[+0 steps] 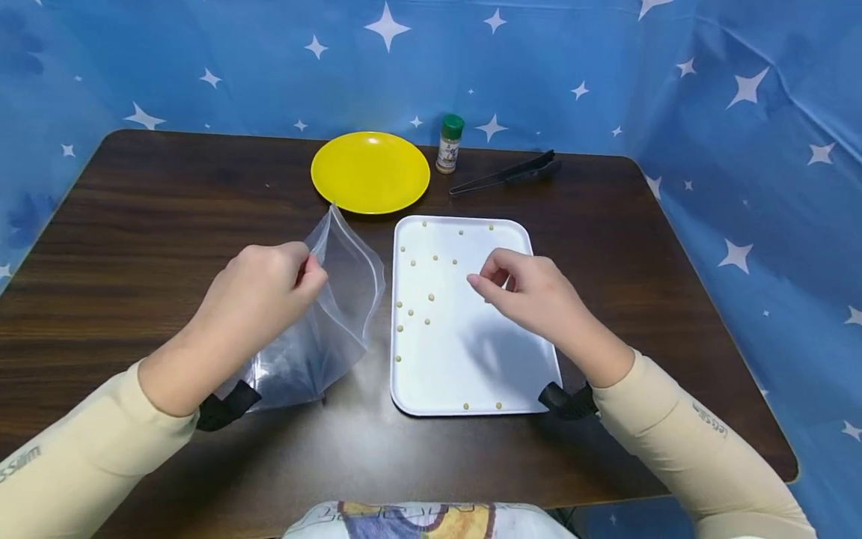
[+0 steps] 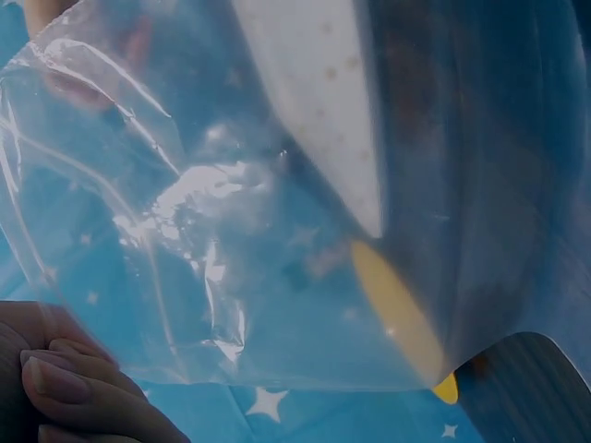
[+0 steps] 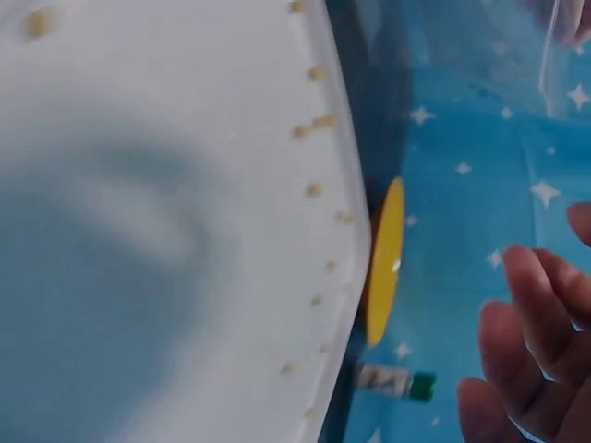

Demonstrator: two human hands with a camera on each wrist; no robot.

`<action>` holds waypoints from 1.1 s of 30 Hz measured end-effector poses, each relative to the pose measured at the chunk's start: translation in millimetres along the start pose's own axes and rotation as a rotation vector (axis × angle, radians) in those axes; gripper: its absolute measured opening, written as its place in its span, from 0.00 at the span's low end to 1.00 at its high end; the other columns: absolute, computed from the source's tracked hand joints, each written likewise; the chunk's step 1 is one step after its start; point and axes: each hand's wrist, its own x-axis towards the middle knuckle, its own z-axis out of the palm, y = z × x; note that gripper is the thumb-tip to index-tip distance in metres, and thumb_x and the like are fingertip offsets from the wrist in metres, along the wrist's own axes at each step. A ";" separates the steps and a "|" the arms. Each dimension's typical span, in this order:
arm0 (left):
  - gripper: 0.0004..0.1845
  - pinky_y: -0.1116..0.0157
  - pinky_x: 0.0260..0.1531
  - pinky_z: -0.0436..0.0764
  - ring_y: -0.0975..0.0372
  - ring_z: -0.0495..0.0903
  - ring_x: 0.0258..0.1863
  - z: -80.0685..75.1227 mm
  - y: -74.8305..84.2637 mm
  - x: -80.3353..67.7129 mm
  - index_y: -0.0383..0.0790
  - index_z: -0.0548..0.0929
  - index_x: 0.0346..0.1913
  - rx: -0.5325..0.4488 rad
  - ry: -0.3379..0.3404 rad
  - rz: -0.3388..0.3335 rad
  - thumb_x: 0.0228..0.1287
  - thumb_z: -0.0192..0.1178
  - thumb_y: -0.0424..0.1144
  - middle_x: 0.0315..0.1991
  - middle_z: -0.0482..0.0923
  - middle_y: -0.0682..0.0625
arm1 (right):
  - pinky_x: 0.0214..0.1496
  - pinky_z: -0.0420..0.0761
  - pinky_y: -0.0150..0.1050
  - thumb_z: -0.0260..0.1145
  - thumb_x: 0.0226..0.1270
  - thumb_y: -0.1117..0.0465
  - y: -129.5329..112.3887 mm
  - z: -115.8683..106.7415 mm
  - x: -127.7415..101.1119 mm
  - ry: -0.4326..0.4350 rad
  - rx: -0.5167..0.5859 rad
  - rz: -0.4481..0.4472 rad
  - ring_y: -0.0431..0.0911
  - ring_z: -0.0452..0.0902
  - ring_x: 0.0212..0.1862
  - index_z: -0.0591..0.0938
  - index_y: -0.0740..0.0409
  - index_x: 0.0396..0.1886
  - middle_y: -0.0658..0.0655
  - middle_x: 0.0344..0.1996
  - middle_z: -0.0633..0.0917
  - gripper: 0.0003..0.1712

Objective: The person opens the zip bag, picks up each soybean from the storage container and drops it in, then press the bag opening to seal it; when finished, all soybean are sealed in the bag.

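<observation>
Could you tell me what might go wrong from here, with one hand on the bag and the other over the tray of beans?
1. The left hand pinches the clear bag by one edge only, so its mouth may sag shut and beans miss it.
2. The beans are small and round; the right hand could easily drop one, which may roll off the table.
3. Several beans lie along the rim of the white tray; a nudge could scatter them.
</observation>
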 end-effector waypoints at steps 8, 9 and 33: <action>0.15 0.63 0.14 0.62 0.58 0.59 0.10 -12.0 -6.4 -1.1 0.39 0.68 0.17 0.035 0.012 0.010 0.63 0.47 0.35 0.12 0.57 0.49 | 0.25 0.74 0.39 0.70 0.57 0.58 15.1 0.9 -17.9 -0.125 -0.041 0.013 0.47 0.71 0.26 0.82 0.49 0.30 0.47 0.27 0.80 0.04; 0.15 0.63 0.14 0.62 0.58 0.59 0.10 -12.3 -7.0 -1.8 0.39 0.68 0.17 0.037 0.010 0.009 0.63 0.47 0.35 0.12 0.58 0.49 | 0.25 0.74 0.39 0.71 0.56 0.59 16.4 3.7 -20.6 -0.145 -0.044 0.016 0.47 0.71 0.26 0.83 0.49 0.30 0.47 0.26 0.80 0.04; 0.13 0.63 0.13 0.65 0.57 0.62 0.11 -12.2 -12.0 -19.6 0.36 0.75 0.22 0.054 -0.040 -0.042 0.63 0.49 0.35 0.12 0.62 0.48 | 0.29 0.73 0.33 0.74 0.51 0.61 27.3 60.9 -54.0 -0.367 -0.053 -0.065 0.39 0.70 0.25 0.82 0.50 0.20 0.42 0.18 0.76 0.08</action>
